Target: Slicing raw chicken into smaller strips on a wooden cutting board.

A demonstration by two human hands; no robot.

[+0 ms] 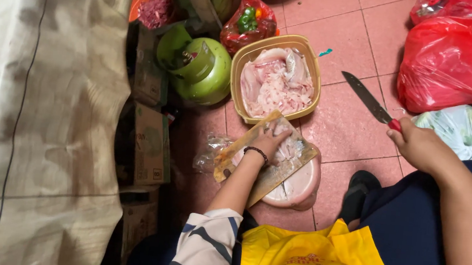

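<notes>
My left hand [270, 137], with a dark bead bracelet at the wrist, presses on a piece of pale raw meat [291, 148] lying on a wooden cutting board [245, 151]. The board rests across a pink round basin [300, 186] on the floor. My right hand [421, 147] is raised to the right and grips a knife [368, 98] by its red handle, the dark blade pointing up and left, away from the board. Just beyond the board stands a tan square tub [306, 46] filled with pale raw meat pieces.
A green gas cylinder [199, 67] stands left of the tub, with cardboard boxes [150, 144] beside it. Red plastic bags [459, 62] and a pale bag [458, 127] lie at right. A bag of peppers [248, 23] is behind the tub. Cloth-covered surface [40, 100] at left. Pink tiled floor.
</notes>
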